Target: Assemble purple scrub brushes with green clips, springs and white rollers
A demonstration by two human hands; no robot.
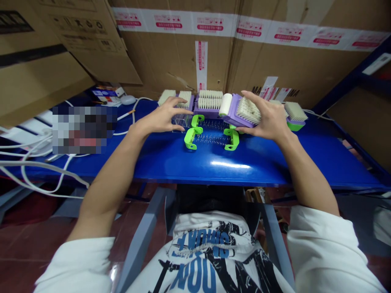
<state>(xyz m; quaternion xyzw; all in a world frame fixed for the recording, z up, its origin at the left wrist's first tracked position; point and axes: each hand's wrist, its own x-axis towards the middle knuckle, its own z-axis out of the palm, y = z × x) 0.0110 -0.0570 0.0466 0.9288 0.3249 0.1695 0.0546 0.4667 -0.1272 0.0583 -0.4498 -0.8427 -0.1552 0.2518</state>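
My left hand (pixel 166 116) curves around a clear plastic box (pixel 182 122), thumb low at the front and fingers over the top. My right hand (pixel 267 116) grips a purple brush block (pixel 233 116) with pale bristles and a white roller (pixel 225 104) at its left end; the block is tilted. Between the hands, bright green brackets (pixel 191 139) stand on the blue table, joined in pairs by thin metal springs (pixel 212 139). Just behind them sits another purple brush block (pixel 209 101), bristles up.
More bristle blocks stand behind my left hand, and a green-based brush block (pixel 295 116) lies right of my right hand. White cables (pixel 45 171) loop at the left beside a blurred patch. Cardboard (pixel 171 53) walls the back. The blue table's (pixel 183 165) front edge is near my lap.
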